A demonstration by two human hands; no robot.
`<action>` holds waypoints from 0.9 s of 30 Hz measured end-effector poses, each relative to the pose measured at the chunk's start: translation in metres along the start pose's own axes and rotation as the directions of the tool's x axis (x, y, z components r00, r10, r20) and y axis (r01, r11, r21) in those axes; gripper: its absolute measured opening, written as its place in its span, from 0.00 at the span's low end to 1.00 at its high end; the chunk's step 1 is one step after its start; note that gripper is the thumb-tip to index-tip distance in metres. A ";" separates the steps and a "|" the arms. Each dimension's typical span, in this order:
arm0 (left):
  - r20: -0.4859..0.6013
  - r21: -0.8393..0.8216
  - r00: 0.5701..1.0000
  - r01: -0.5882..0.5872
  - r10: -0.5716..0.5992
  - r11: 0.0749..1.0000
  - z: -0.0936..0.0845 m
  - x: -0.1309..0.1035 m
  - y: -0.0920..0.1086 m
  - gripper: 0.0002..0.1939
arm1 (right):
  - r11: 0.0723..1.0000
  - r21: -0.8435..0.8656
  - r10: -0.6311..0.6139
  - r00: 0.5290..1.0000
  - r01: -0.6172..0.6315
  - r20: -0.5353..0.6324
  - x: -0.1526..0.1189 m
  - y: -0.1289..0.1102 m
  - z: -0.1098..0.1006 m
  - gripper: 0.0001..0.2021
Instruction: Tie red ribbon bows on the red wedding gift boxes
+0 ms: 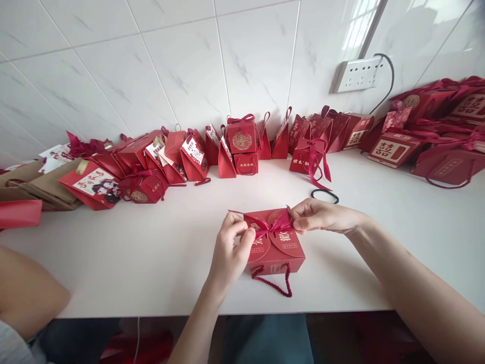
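Observation:
A red gift box [275, 255] with pale printed characters lies on the white table in front of me. Across its top runs a dark pink ribbon [270, 229], drawn together in the middle. My left hand [234, 242] pinches the ribbon's left side near the box's left edge. Over at the right edge, my right hand [316, 216] pinches the other side of the ribbon. A twisted red cord handle [278, 289] hangs from the box's front onto the table.
Several red gift boxes [227, 161] line the tiled wall. More boxes are stacked at right [394, 149]. A black hair tie [325, 196] lies behind my right hand. Another person's arm [30, 288] rests at left. A power strip [359, 75] is on the wall.

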State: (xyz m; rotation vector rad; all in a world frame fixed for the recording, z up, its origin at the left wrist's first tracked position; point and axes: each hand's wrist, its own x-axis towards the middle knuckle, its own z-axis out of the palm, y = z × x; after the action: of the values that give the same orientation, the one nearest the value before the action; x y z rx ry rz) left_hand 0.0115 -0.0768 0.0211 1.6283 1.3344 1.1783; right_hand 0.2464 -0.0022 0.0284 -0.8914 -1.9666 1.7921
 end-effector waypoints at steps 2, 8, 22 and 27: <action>0.037 0.000 0.999 -0.016 0.016 1.000 -0.004 0.003 0.001 0.15 | 0.999 -0.027 0.038 0.998 -0.040 -0.052 -0.004 0.001 -0.007 0.21; 0.234 -0.281 0.953 0.256 -0.193 0.925 -0.015 0.020 -0.008 0.11 | 0.980 0.108 0.177 0.981 -0.168 -0.084 -0.005 0.002 -0.014 0.29; 0.429 -0.175 0.889 0.254 -0.159 0.951 -0.012 0.070 -0.001 0.15 | 0.912 0.379 -0.004 0.928 0.156 -0.373 0.020 0.004 0.013 0.17; 0.579 -0.209 0.793 0.371 -0.191 0.905 0.001 0.084 -0.003 0.14 | 0.861 0.405 -0.065 0.856 0.308 -0.514 0.031 0.004 0.029 0.20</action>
State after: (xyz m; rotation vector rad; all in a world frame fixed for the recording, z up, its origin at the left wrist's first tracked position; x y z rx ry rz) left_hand 0.0151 0.0058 0.0354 1.3283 0.9183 0.6244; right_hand 0.2058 -0.0045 0.0146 -0.8317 -1.1775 1.6206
